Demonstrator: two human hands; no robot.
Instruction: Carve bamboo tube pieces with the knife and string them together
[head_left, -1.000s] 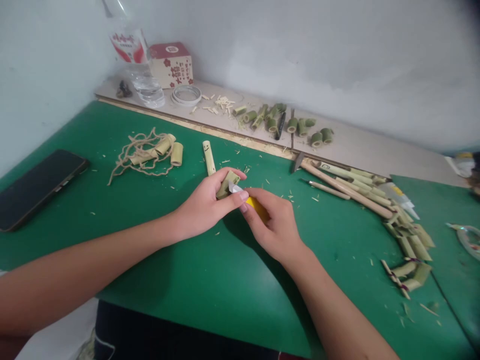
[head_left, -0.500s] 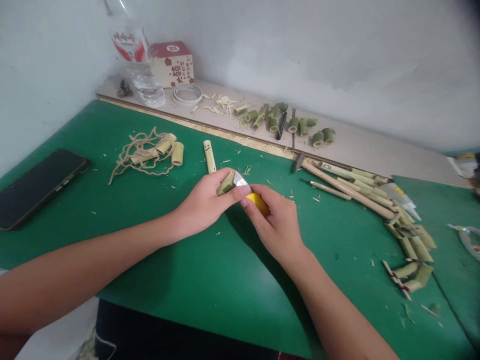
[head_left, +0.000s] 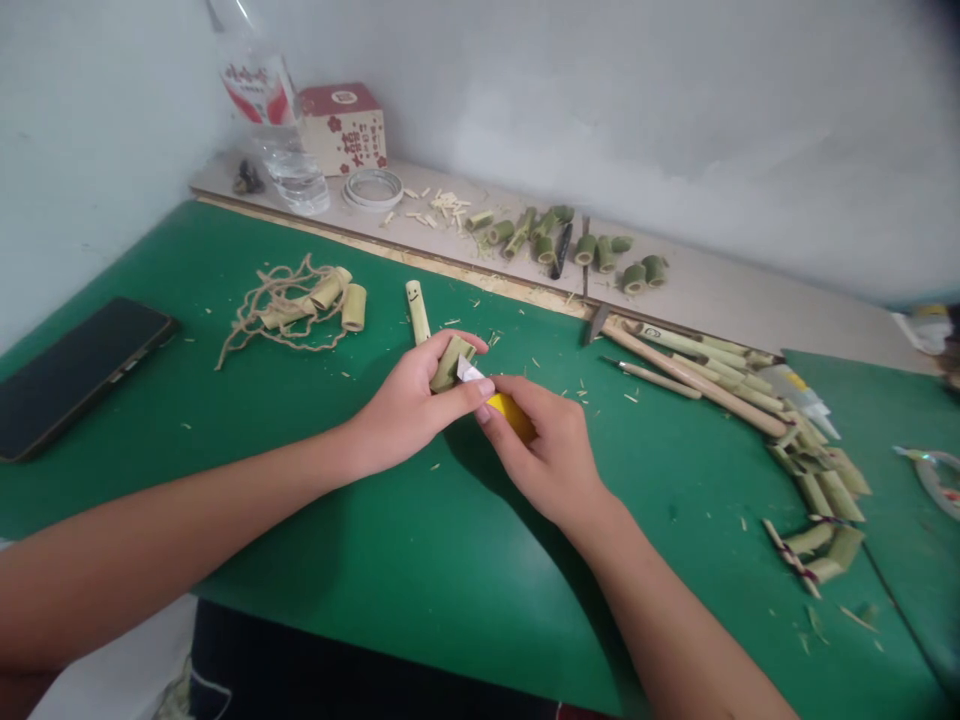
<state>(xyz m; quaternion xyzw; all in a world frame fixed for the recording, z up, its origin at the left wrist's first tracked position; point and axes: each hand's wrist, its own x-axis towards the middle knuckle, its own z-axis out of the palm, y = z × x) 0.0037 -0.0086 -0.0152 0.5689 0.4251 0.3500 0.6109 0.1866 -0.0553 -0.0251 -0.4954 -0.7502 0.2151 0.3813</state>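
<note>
My left hand [head_left: 409, 400] is closed round a short piece of green bamboo [head_left: 448, 366], its cut end turned up and to the right. In my right hand [head_left: 544, 435] is a yellow utility knife [head_left: 511, 415], gripped by the handle. The knife's blade lies against the bamboo's right side, and my left thumb presses near the blade. Just behind my left hand is a pale bamboo stick [head_left: 418, 312] with a smiling face drawn on it.
Twine with bamboo tubes [head_left: 292, 305] and a phone [head_left: 79, 375] lie left. A hammer [head_left: 690, 370], craft knife [head_left: 651, 378] and tied bamboo pieces [head_left: 825, 500] lie right. On the back ledge are a water bottle [head_left: 281, 130], box [head_left: 343, 130], tape rolls [head_left: 373, 188] and bamboo offcuts [head_left: 544, 235].
The knife blade has shifted slightly left and down along the bamboo. More of the bamboo piece shows, and my left fingers are a little further extended behind it.
</note>
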